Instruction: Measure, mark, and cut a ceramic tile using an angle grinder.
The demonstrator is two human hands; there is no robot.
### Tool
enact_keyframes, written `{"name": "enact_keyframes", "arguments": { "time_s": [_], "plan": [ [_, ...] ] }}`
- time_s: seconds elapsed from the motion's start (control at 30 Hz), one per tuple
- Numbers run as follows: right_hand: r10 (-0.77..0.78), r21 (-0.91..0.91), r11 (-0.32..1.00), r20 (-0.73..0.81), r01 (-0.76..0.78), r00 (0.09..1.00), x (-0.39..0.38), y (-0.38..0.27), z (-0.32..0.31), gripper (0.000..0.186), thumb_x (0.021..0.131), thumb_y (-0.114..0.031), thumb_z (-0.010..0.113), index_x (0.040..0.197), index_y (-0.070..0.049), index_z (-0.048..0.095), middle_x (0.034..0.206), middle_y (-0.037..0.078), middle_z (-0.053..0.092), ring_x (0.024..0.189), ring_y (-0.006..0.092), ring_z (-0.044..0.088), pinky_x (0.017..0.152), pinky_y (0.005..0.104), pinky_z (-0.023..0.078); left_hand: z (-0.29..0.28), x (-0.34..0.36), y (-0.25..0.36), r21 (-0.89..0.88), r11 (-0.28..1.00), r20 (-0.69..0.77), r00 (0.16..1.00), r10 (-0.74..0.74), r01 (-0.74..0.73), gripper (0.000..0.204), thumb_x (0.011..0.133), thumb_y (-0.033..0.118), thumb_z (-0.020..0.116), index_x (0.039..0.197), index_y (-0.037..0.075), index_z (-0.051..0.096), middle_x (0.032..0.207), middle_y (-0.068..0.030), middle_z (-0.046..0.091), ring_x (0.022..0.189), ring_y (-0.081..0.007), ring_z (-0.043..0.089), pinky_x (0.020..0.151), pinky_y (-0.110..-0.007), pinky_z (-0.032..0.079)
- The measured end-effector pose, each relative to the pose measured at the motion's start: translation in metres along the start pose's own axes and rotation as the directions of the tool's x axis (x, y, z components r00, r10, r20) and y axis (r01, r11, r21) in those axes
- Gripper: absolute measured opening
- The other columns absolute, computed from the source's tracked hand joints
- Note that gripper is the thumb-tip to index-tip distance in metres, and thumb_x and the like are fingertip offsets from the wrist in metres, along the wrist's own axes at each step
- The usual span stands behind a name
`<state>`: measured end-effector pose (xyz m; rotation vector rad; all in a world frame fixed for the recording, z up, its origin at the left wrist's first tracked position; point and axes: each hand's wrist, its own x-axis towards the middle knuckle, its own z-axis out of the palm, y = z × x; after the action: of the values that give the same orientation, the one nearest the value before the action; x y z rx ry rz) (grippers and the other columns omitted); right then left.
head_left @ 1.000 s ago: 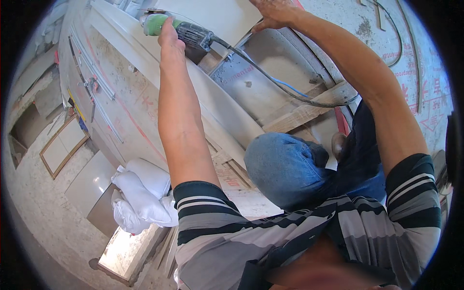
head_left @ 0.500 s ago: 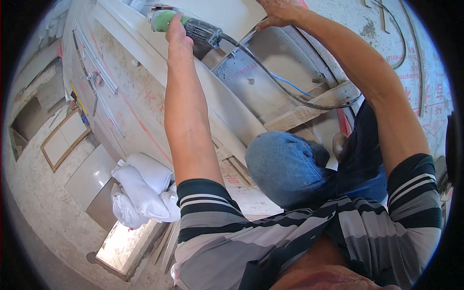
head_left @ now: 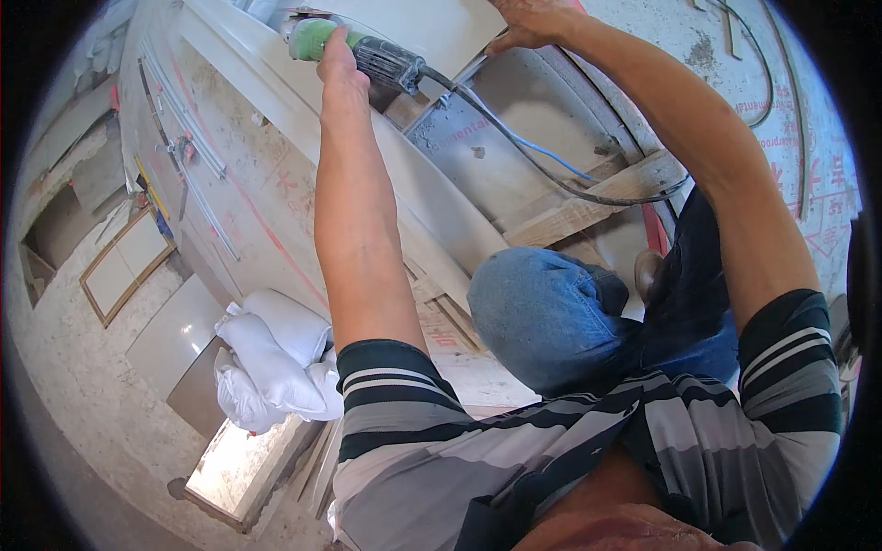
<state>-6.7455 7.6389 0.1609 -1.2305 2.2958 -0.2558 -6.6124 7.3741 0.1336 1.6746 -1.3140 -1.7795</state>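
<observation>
My left hand is wrapped round the green front part of a green and black angle grinder. The grinder's disc end points to the upper left, over a pale, smooth slab; whether the disc touches it I cannot tell. A black power cord trails from the tool's rear toward my legs. At the slab's right edge rests my right hand, thumb and fingers spread; its far part is cut off by the picture's top.
Below the slab lies a wooden frame with a crosspiece, close to my bent knee. A thin blue cable runs beside the cord. White sacks are piled at lower left, and long strips lie farther left.
Both hands and the grinder stay in nearly the same place. The whole view has shifted very slightly.
</observation>
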Motion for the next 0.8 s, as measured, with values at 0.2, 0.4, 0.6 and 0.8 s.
{"name": "enact_keyframes", "arguments": {
  "time_s": [0.2,0.4,0.6,0.8],
  "plan": [
    [-0.169,0.113,0.976,-0.151,0.187,0.974,0.004,0.005,0.006,0.117,0.058,-0.055,0.076,0.146,-0.014,0.010,0.146,0.031,0.006,0.127,0.0504,0.028,0.098,0.0522,0.037,0.000,-0.005,-0.001,-0.020,1.000,0.021,1.000,-0.003,0.003,0.057,0.073,0.020,0.070,0.118,-0.005,0.046,0.107,-0.0153,0.057,0.087,-0.0307,0.060,0.074,-0.048,0.051],
    [-0.017,-0.026,1.000,-0.032,0.016,0.999,0.011,0.004,0.007,0.117,0.058,-0.056,0.075,0.146,-0.014,0.011,0.146,0.031,0.007,0.126,0.0494,0.030,0.098,0.0513,0.038,0.000,-0.010,-0.001,-0.020,1.000,0.024,1.000,0.020,-0.020,0.057,0.072,0.019,0.070,0.118,-0.006,0.046,0.106,-0.0149,0.057,0.086,-0.0299,0.060,0.073,-0.046,0.052],
    [-0.165,0.114,0.976,-0.154,0.184,0.974,-0.004,0.002,0.000,0.117,0.057,-0.057,0.076,0.146,-0.016,0.011,0.146,0.030,0.006,0.127,0.0493,0.029,0.098,0.0514,0.037,0.001,-0.013,-0.003,-0.019,1.000,-0.008,1.000,0.020,-0.020,0.056,0.071,0.018,0.071,0.116,-0.006,0.047,0.106,-0.0145,0.057,0.088,-0.0292,0.060,0.075,-0.045,0.052],
    [-0.008,-0.009,1.000,-0.034,0.008,0.999,0.006,-0.003,0.002,0.118,0.057,-0.058,0.076,0.146,-0.017,0.010,0.146,0.030,0.004,0.128,0.0506,0.026,0.099,0.0541,0.035,0.001,-0.020,-0.004,-0.007,1.000,0.009,1.000,0.006,-0.006,0.057,0.072,0.019,0.070,0.118,-0.006,0.046,0.107,-0.0146,0.057,0.088,-0.0291,0.060,0.075,-0.044,0.052]
  ]
}}
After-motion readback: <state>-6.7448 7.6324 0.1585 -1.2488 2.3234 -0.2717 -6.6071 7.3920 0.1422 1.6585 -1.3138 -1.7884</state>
